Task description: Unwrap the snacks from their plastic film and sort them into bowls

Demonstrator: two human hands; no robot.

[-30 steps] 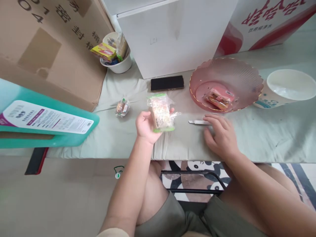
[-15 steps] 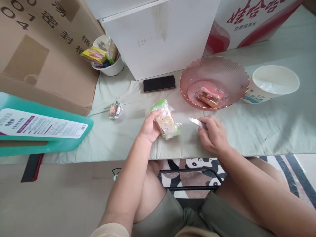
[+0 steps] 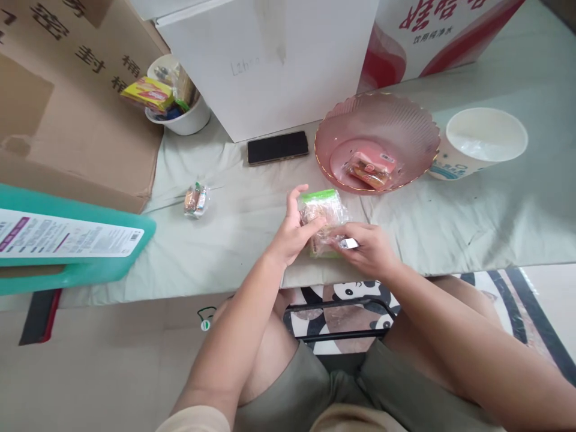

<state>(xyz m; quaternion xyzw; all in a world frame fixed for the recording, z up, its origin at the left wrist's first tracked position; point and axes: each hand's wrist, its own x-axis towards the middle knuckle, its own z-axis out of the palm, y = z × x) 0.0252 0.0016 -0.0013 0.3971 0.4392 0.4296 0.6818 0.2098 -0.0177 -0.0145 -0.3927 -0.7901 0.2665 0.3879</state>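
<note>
My left hand [image 3: 294, 235] is closed round a snack packet [image 3: 324, 204] just above the cloth, its thumb across the front and its index finger raised. The packet is clear, crinkled plastic with green ends and a pale, biscuit-like block inside. My right hand [image 3: 371, 247] grips what looks like a small utility knife [image 3: 348, 243], with only a short silvery part showing. The right fingertips touch the packet's lower right side; whether they also pinch the plastic I cannot tell. Just behind the hands stands a pink scalloped bowl [image 3: 420, 135] with wrapped snacks [image 3: 372, 168] in it.
A black phone [image 3: 278, 148] lies before a white box [image 3: 288, 78]. To the left are a small wrapped snack [image 3: 196, 200], a white tub [image 3: 191, 120] of packets, a cardboard box [image 3: 90, 132] and a green jug [image 3: 139, 234]. A paper bucket [image 3: 459, 162] stands right of the bowl.
My right hand has moved left with the knife and now meets the packet. My left hand has shifted right and turned the packet more upright. The camera view has shifted slightly.
</note>
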